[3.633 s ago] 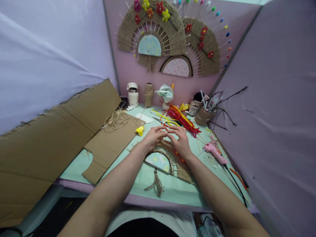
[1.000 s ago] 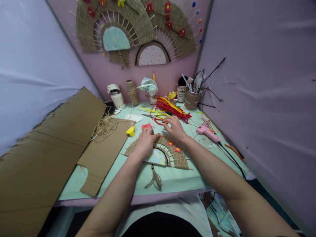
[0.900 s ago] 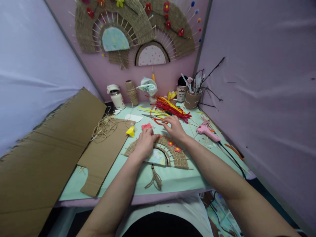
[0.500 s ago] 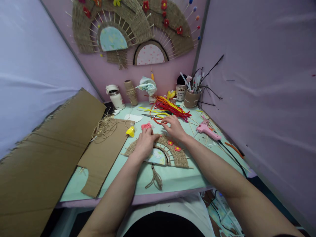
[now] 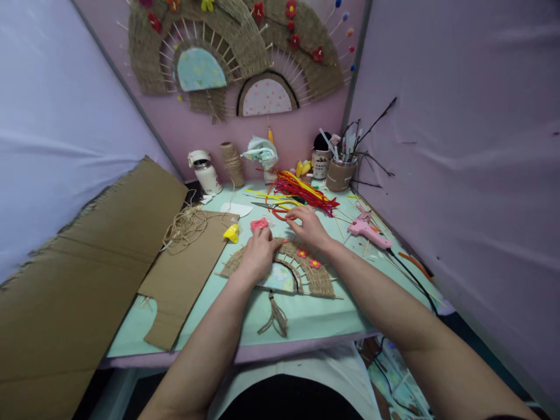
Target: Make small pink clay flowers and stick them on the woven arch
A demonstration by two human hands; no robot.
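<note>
My left hand [image 5: 259, 255] lies on a small woven twine fan [image 5: 321, 279], covering part of its left half. Its fingers are stretched out, and the thumb reaches toward a small pink-red piece on the fan's top edge. Pink-red flowers [image 5: 314, 264] with yellow centres sit on the right half. A twine tassel [image 5: 275, 315] hangs from the fan's flat lower edge. Above the fan, my right hand [image 5: 310, 226] is loosely curved with fingers apart, beside the orange handles of the scissors [image 5: 282, 214]. Nothing shows between its fingers. A pink packet [image 5: 259, 224] lies just beyond my left fingertips.
Pipe cleaners [image 5: 306, 189] lie behind the scissors. On the right rests a pink glue gun [image 5: 371, 231] with a black cord. Cardboard [image 5: 188, 280], loose twine [image 5: 184, 227] and a yellow piece [image 5: 231, 233] occupy the left. A white bottle [image 5: 205, 172] and a twine roll [image 5: 231, 164] stand behind.
My left hand has shifted very slightly to the right on the fan. The right hand stays almost in place beside the scissors.
</note>
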